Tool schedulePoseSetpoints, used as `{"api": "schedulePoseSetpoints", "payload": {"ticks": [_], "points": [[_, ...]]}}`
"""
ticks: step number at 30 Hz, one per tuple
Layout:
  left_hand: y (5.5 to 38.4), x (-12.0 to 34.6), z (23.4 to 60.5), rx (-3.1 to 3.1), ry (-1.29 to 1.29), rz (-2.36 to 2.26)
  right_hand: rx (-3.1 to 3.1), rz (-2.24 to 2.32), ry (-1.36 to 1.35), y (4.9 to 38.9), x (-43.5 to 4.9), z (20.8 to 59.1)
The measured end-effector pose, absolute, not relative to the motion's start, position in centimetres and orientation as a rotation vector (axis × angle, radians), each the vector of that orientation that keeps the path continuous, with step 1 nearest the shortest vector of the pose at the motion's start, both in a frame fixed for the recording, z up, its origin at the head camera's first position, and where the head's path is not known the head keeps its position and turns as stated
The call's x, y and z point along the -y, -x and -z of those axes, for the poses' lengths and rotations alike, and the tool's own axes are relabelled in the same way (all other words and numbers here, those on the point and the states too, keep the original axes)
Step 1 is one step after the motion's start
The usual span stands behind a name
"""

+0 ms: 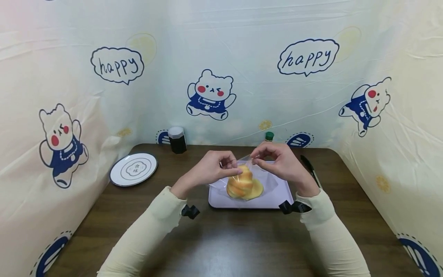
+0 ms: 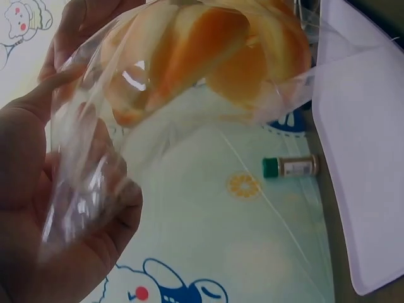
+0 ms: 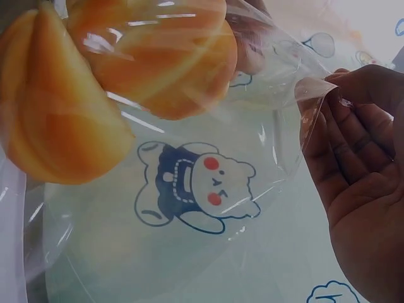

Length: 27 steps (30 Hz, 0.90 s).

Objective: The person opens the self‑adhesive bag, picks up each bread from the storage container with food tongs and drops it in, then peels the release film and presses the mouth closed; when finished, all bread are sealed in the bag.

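Note:
A clear plastic bag (image 3: 284, 139) with bread pieces (image 1: 241, 182) inside hangs low over a pale lilac tray (image 1: 221, 203). The bread is golden and ridged, one piece rounder and yellower beside it in the head view. My right hand (image 1: 277, 161) pinches the bag's top edge between thumb and forefinger, as the right wrist view shows up close. On the other side my left hand (image 1: 216, 167) grips the bag with curled fingers, partly seen through the film (image 2: 82, 189). The bread lies below both hands, held by neither directly.
A white plate with a dark rim (image 1: 133, 169) sits at the left of the brown table (image 1: 235, 246). Behind stand a dark jar with a pale lid (image 1: 178, 140) and a green-capped bottle (image 2: 291, 166). A black-handled utensil (image 1: 309, 166) lies right of the tray.

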<state>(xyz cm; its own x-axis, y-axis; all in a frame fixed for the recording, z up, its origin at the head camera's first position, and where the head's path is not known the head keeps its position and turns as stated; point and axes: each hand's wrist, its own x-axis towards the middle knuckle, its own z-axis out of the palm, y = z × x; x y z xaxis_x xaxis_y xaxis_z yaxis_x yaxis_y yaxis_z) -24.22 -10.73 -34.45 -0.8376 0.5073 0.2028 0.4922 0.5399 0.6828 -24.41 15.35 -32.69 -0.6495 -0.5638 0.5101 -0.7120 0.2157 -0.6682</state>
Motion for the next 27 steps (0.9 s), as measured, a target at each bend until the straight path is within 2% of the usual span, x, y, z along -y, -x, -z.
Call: {"api": "schedulePoseSetpoints", "payload": {"ticks": [13, 27], "points": [[24.6, 13.2, 35.6, -2.774, -0.877, -1.139, 2.266, -1.399, -1.144, 24.6, -16.9, 32.4], [24.2, 14.0, 35.1, -2.690, -0.813, -1.272, 2.226, -1.426, -1.096, 25.0, -17.9, 32.5]]}}
